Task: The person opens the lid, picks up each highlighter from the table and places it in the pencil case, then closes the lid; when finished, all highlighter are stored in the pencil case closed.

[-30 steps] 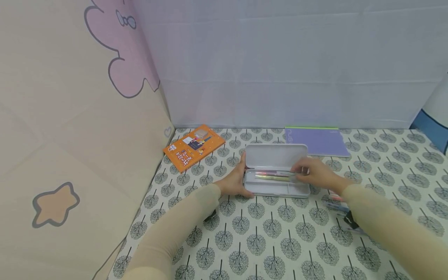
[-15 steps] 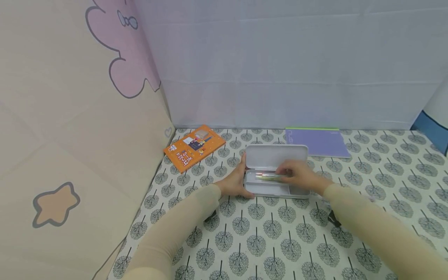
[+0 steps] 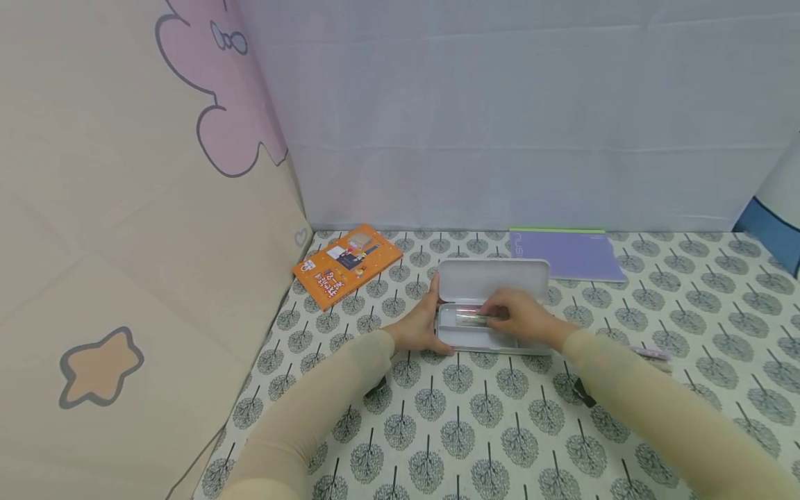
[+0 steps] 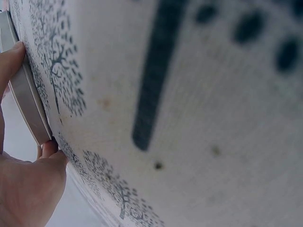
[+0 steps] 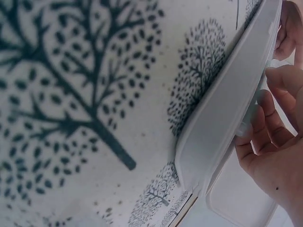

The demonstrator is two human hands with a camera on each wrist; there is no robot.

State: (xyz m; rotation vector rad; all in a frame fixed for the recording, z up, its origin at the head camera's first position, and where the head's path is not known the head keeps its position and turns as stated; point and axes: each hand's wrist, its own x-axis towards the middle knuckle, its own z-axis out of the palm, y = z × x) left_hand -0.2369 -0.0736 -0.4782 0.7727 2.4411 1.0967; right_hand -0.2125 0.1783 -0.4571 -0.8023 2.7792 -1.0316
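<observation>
An open white pencil case (image 3: pixel 475 338) lies on the patterned cloth, its lid (image 3: pixel 494 275) raised behind it. My left hand (image 3: pixel 417 325) grips its left end, thumb at the front corner and fingers toward the back; the left wrist view shows the fingers on the case's edge (image 4: pixel 29 101). My right hand (image 3: pixel 521 316) reaches into the rear compartment with curled fingers. They hold a pale green, see-through pen (image 5: pixel 244 128), whose end sticks out below them in the right wrist view. Several pens (image 3: pixel 470 316) lie in that compartment, partly hidden by this hand.
An orange booklet (image 3: pixel 347 265) lies at the back left and a purple notebook (image 3: pixel 565 255) behind the case to the right. More pens (image 3: pixel 653 353) lie on the cloth beyond my right forearm, partly hidden. A cloth-covered wall (image 3: pixel 500 125) stands behind.
My right hand has moved left along the rear compartment, over the pens. The pens beside the right forearm are now covered differently by the sleeve. My left hand stays on the case.
</observation>
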